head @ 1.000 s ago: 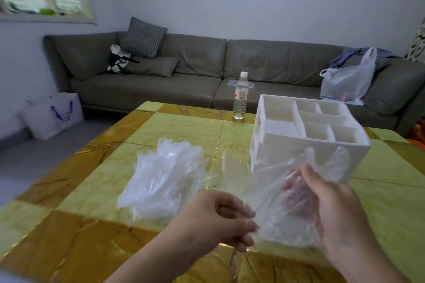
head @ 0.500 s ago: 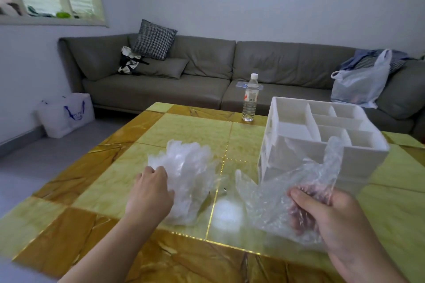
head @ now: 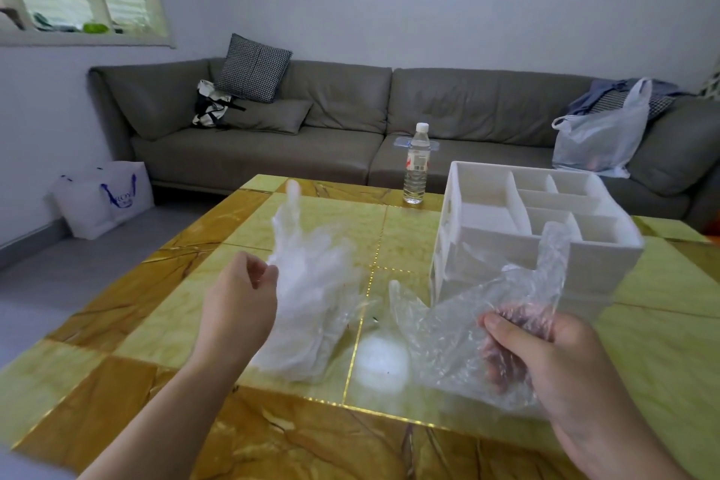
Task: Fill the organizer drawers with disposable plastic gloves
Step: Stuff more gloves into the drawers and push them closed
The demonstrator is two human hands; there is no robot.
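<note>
A white organizer (head: 518,242) and clear gloves (head: 311,284) are being shown on a yellow-and-amber marbled table (head: 156,323).

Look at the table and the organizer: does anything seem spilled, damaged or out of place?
Nothing stands out. The white organizer stands upright on the table, the water bottle is upright and capped, and the loose gloves lie in one heap beside the left hand.

Single head-worn wide-angle view, looking forward and down, hands close below, table (head: 319,436) near, sofa (head: 350,152) beyond
</note>
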